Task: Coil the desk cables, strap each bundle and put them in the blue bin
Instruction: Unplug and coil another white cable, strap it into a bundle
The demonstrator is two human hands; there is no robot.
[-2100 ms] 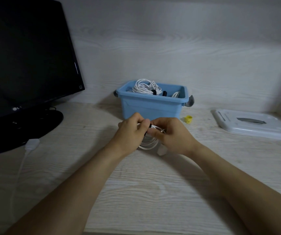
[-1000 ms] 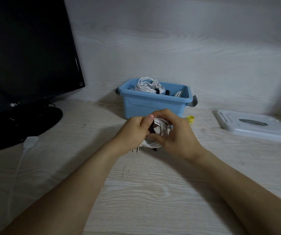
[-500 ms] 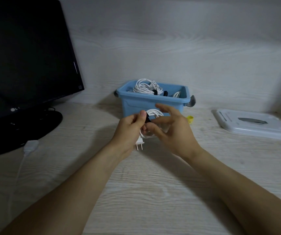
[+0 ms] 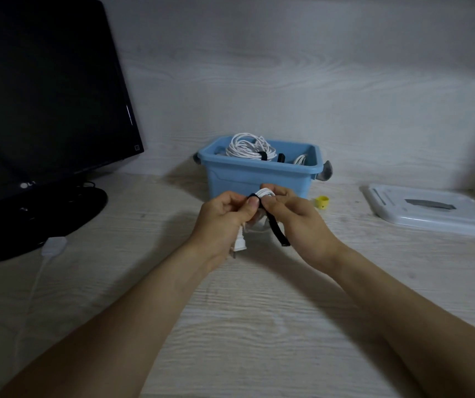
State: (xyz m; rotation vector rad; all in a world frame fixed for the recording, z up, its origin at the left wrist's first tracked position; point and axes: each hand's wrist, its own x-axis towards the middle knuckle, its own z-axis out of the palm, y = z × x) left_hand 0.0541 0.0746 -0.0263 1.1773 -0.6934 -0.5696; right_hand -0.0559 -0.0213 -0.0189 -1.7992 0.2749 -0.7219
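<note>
— What are your hands doing?

— My left hand (image 4: 224,222) and my right hand (image 4: 296,222) meet at the middle of the frame, both curled around a small white cable coil (image 4: 265,193). A black strap (image 4: 273,222) crosses the top of the coil under my left thumb, and its free end hangs down along my right palm. The coil's white plug (image 4: 239,245) dangles below my left hand, prongs pointing down, above the bench (image 4: 259,326).

— And the blue bin?

— The blue bin (image 4: 259,176) stands just behind my hands, against the back wall. A strapped white cable bundle (image 4: 249,147) lies in it on the left, and a smaller white one (image 4: 299,160) shows at its right side.

— Anything else around?

— A black monitor (image 4: 46,96) fills the upper left, with a white cable and connector (image 4: 54,245) on the bench before its stand. A small yellow object (image 4: 322,202) sits to the right of the bin, and a white lid (image 4: 431,209) lies at the right edge.
</note>
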